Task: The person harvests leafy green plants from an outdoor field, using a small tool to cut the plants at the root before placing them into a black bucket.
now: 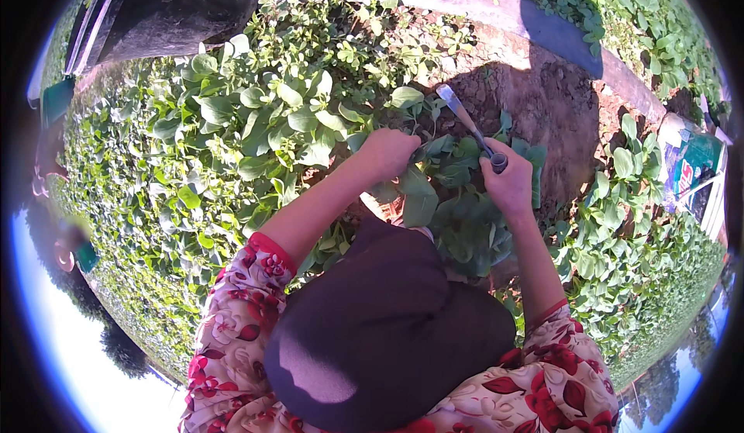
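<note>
My left hand (pixel 389 154) is closed around the stem of a broad-leaved green plant (pixel 419 193), at the edge of the dense growth. In my right hand (pixel 509 179) is a small digging tool (pixel 463 113) with a narrow flat metal blade and a dark tubular handle. Its blade points up and to the left, over shaded soil, apart from the left hand. Between and below my hands lies a cluster of larger green leaves (pixel 467 220), partly in shadow. My fingers hide where the left hand meets the stem.
Dense leafy plants (pixel 287 115) spread to the left, and more (pixel 628 224) grow at the right. Bare brown soil (pixel 558 115) lies beyond my right hand. A long pale strip (pixel 496 14) crosses behind it. A large black container (pixel 178 14) stands far left; a green-and-white package (pixel 692 165) lies right.
</note>
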Tool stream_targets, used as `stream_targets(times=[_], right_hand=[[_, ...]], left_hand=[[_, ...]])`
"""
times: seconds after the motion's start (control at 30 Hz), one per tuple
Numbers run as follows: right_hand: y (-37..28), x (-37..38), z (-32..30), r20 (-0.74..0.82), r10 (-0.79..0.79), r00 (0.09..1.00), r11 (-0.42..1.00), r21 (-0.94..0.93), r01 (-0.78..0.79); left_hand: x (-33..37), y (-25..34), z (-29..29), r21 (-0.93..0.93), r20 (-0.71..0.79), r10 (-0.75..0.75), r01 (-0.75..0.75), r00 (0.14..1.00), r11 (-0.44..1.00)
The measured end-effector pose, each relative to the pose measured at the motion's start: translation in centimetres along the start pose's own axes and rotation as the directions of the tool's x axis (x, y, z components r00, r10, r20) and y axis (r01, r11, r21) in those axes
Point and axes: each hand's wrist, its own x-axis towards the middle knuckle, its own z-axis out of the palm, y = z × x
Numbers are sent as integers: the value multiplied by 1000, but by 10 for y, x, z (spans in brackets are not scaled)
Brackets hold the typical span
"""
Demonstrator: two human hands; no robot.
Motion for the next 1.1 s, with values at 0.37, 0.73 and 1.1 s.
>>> stream_targets(times=[0.37,0.73,1.1], right_hand=[[43,14,50,-100,29,995,976,218,-7],[-19,71,64,-66,39,997,999,23,-37],[20,106,101,-162,-49,986,984,159,75]], left_hand=[[90,2,-42,193,-529,206,-119,823,974],[106,-31,-62,276,-510,51,107,858,955],[142,-36,-123,323,-170,-202,248,965,913]])
